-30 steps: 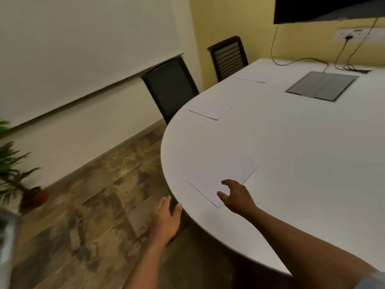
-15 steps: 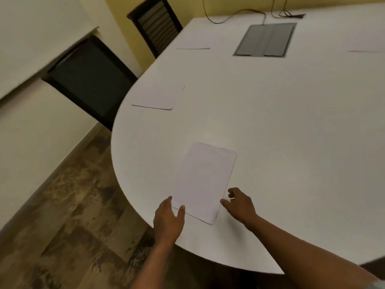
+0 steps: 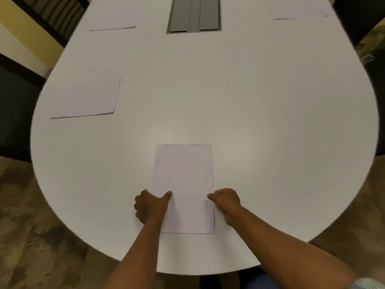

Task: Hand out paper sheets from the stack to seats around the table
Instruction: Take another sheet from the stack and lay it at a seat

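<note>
Paper sheet [image 3: 184, 184] lying flat at the near edge of the white desk [image 3: 260, 122]. Left hand [image 3: 150, 207] and right hand [image 3: 226, 200], fingers curled, pinch its 2 long edges.

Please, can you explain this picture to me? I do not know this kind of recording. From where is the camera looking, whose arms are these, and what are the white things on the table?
No machine is here: a person wears a wide-angle camera on the head, looking forward and down, so the two arms are the wearer's own. The left hand and the right hand rest on the two long sides of a paper sheet lying flat at the near end of a white table. The left thumb lies on top of it; nothing is lifted. More sheets lie at other places: one at the left, one further back on the left, and the edge of one far on the right. The grey panel is set in the table's middle. A dark chair stands at the left.
</note>
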A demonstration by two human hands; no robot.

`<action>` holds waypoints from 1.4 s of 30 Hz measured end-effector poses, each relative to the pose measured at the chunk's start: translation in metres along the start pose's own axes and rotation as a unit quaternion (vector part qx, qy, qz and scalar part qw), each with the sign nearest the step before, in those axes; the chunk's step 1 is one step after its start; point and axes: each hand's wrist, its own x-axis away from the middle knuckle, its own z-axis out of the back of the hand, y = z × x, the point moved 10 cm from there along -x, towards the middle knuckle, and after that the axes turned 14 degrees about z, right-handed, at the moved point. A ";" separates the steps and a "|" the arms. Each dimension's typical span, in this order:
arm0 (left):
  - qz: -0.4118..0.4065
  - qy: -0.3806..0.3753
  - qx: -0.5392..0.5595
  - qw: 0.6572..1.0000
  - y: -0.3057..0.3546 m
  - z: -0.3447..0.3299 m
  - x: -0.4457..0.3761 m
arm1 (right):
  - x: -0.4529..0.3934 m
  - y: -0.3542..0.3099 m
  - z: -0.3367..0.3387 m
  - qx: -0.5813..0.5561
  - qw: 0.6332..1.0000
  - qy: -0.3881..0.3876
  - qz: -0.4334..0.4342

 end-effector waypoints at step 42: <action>-0.230 -0.265 0.258 0.900 0.219 -0.121 0.327 | 0.002 -0.078 0.423 0.080 0.948 0.192 0.239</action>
